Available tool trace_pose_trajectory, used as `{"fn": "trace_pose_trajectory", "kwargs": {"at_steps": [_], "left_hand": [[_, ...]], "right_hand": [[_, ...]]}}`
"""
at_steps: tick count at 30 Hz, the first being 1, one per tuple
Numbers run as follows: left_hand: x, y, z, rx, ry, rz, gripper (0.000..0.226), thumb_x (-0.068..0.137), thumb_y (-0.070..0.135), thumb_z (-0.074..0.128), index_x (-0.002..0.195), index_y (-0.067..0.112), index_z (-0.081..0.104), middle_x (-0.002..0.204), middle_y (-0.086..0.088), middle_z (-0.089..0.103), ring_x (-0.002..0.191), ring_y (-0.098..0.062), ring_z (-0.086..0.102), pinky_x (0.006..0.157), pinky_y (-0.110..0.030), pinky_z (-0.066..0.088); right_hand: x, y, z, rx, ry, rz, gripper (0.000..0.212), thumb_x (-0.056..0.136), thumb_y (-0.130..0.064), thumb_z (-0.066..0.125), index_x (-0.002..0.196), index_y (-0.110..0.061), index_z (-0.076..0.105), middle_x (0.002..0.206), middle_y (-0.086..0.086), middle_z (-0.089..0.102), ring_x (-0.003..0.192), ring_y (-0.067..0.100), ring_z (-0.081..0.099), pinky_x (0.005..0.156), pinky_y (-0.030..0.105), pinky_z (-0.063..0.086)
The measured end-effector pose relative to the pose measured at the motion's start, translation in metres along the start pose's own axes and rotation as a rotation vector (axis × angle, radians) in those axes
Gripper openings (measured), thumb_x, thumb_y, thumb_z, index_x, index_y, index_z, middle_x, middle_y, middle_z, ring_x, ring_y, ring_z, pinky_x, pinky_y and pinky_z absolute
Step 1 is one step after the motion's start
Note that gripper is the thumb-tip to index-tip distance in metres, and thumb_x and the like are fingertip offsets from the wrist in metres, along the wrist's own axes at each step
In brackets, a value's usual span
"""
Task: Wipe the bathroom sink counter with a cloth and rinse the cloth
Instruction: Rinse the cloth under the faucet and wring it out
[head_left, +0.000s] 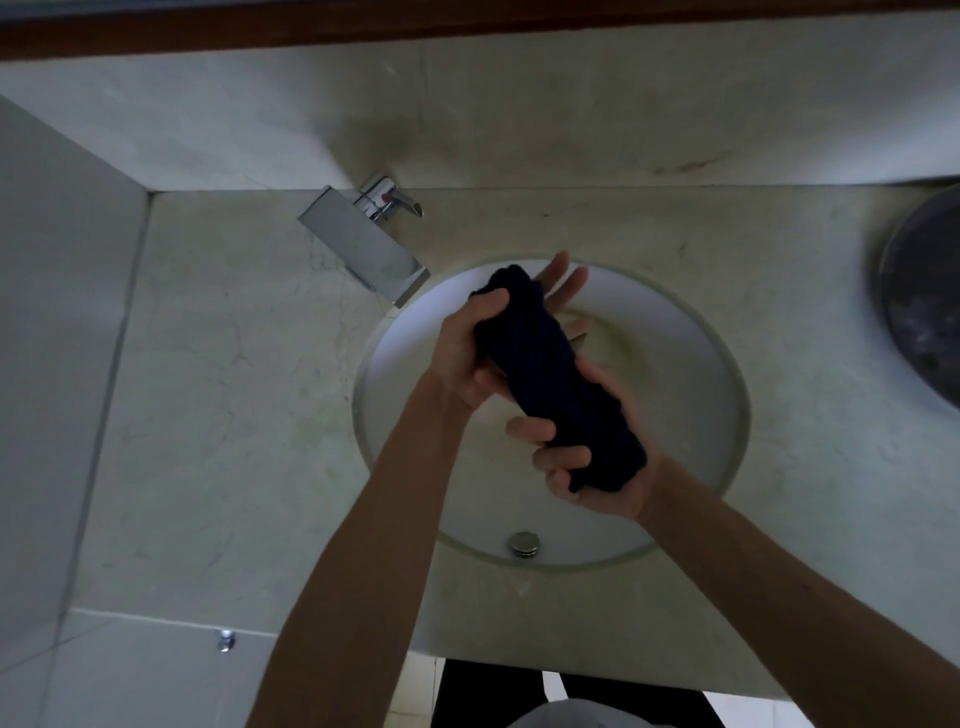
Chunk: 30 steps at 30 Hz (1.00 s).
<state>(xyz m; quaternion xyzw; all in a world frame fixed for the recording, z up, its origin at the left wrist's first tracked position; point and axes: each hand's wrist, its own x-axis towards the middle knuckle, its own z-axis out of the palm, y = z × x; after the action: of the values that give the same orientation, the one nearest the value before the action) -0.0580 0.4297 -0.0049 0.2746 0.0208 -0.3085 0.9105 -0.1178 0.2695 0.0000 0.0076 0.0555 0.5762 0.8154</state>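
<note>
Over the sink (701, 332), nearest the viewer, the right hand (597, 467) is curling its fingers round the lower end of the rolled dark cloth (550, 374). The left hand (467, 348) is taking the upper end — thumb pressing on top, fingers lying straighter behind. Both seem to be wringing. Risk: twisting hard could be flinging drips onto the counter (234, 415) beside the sink, or the wet roll slipping free. Behind the sink's far left rim the tap (363, 244) is standing, no stream showing — the wall (519, 119) is rising beyond.
</note>
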Motion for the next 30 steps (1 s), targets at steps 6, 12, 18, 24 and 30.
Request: {"fn": "trace_pose_trajectory", "kwargs": {"at_steps": [6, 12, 18, 24, 30], "left_hand": [[0.003, 0.005, 0.008, -0.160, 0.019, 0.078, 0.030, 0.093, 0.018, 0.066, 0.122, 0.016, 0.060, 0.095, -0.004, 0.065, 0.081, -0.015, 0.066, 0.081, -0.033, 0.055], [0.024, 0.003, 0.018, 0.552, 0.527, -0.066, 0.017, 0.094, 0.012, 0.064, 0.103, 0.006, 0.076, 0.078, -0.007, 0.068, 0.067, -0.018, 0.062, 0.064, -0.031, 0.055], [0.058, -0.037, -0.020, 1.264, 0.714, -0.248, 0.021, 0.085, 0.008, 0.061, 0.069, 0.013, 0.072, 0.074, -0.012, 0.072, 0.069, -0.020, 0.064, 0.071, -0.038, 0.059], [0.055, -0.079, -0.036, 1.653, 0.761, -0.478, 0.002, 0.085, 0.011, 0.058, 0.084, 0.009, 0.058, 0.080, -0.009, 0.060, 0.075, -0.028, 0.064, 0.061, -0.032, 0.049], [0.056, -0.067, -0.043, 1.362, 0.782, -0.389, 0.013, 0.090, 0.012, 0.058, 0.087, 0.006, 0.069, 0.091, -0.009, 0.070, 0.075, -0.022, 0.061, 0.061, -0.025, 0.047]], "right_hand": [[-0.022, -0.006, 0.012, -0.044, -0.013, 0.000, 0.085, 0.088, -0.036, 0.074, 0.148, -0.019, 0.016, 0.097, 0.008, 0.049, 0.063, 0.011, 0.046, 0.063, 0.025, 0.056], [-0.014, -0.016, 0.022, -0.773, 0.753, -0.005, 0.043, 0.082, -0.022, 0.077, 0.116, -0.007, 0.056, 0.076, 0.002, 0.056, 0.055, 0.013, 0.050, 0.046, 0.024, 0.040], [0.015, -0.010, -0.046, -1.268, 1.296, -0.028, 0.021, 0.080, -0.014, 0.074, 0.086, -0.007, 0.056, 0.073, 0.008, 0.057, 0.065, 0.022, 0.056, 0.060, 0.029, 0.044], [0.023, 0.004, -0.097, -1.428, 1.436, 0.133, 0.043, 0.073, -0.025, 0.075, 0.108, -0.013, 0.053, 0.091, 0.004, 0.064, 0.076, 0.018, 0.064, 0.053, 0.028, 0.044], [0.007, 0.001, -0.088, -1.471, 1.342, 0.024, 0.035, 0.079, -0.020, 0.076, 0.107, -0.012, 0.057, 0.090, 0.003, 0.066, 0.079, 0.021, 0.064, 0.058, 0.027, 0.045]]}}
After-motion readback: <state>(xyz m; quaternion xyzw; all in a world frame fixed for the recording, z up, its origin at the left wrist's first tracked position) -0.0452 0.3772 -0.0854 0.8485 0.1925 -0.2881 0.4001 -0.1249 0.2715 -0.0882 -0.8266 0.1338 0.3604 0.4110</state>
